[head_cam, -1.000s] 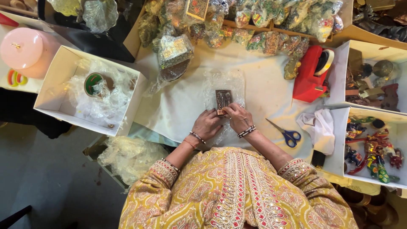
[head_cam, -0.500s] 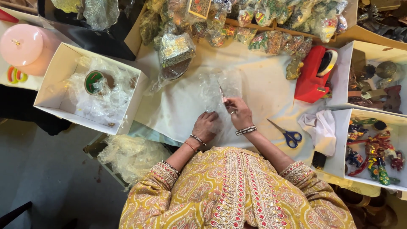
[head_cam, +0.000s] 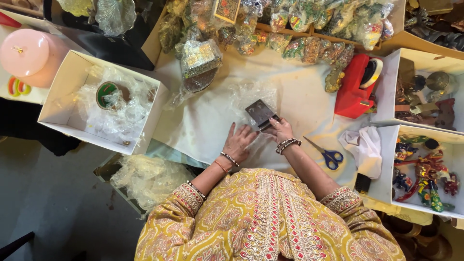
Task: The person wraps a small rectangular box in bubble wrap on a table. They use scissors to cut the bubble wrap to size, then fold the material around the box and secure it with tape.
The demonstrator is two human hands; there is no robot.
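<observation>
My right hand [head_cam: 281,129] holds a small flat rectangular plaque [head_cam: 260,112] by its lower corner, its plain grey-brown back turned up and tilted. It hovers over a sheet of clear bubble wrap [head_cam: 253,94] spread on the white paper-covered table [head_cam: 208,121]. My left hand [head_cam: 239,141] lies flat with fingers spread, pressing on the near edge of the wrap just left of the plaque.
A red tape dispenser [head_cam: 356,86] stands at the right, blue-handled scissors [head_cam: 328,154] beside my right forearm. White boxes [head_cam: 67,82] flank the table: the left one holds wrap and a green roll [head_cam: 107,94], the right ones [head_cam: 386,159] hold colourful figurines. Wrapped items [head_cam: 200,60] line the far edge.
The plaque lay face up on the wrap under both hands. My right hand lifted it, turned it on edge, and now shows its plain back. My left hand has flattened on the wrap.
</observation>
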